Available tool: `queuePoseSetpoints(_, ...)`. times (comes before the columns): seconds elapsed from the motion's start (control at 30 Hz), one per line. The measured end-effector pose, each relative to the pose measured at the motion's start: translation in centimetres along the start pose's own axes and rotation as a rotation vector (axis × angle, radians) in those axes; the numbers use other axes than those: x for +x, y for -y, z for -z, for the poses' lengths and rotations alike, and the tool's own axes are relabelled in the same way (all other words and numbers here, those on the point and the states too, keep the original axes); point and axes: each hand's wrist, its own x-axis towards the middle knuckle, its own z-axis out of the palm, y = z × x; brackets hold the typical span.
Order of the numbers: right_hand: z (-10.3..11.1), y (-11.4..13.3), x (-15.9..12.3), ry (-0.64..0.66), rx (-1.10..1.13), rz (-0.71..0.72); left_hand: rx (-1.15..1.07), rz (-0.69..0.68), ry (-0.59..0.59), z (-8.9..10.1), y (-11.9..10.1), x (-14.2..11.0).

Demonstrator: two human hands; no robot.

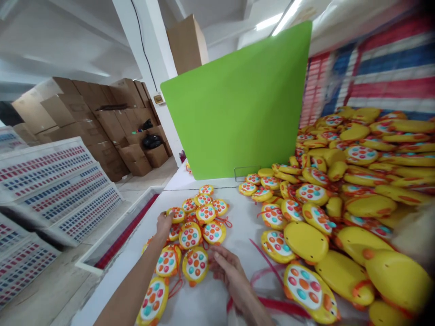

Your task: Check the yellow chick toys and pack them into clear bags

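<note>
Touches a clustered toy [177, 214] with left fingers [165, 222], grip unclear, loosely curls empty right fingers [222, 261], seems partway, with right-side heap [306, 239] remaining.

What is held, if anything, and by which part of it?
The left grip is at a yellow toy's left edge; whether it holds is unclear. The right grip holds nothing visible.

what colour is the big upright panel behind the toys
The panel is bright green, head view.
</note>
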Motion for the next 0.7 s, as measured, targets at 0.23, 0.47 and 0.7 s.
queuePoseSetpoints(0.23,0.7,1.0,0.6,-0.114,0.217,-0.025,0.307,-0.403,0.338,-0.3,-1.0,-9.5)
queuePoseSetpoints(0.47,1.2,1.6,0.6,-0.161,0.312,-0.022,0.492,-1.091,1.051,0.7,4.4,-27.5)
queuePoseSetpoints(0.7,1.2,2.4,0.5,-0.150,0.330,-0.001,0.691,-1.108,0.893,-0.6,10.8,-30.5)
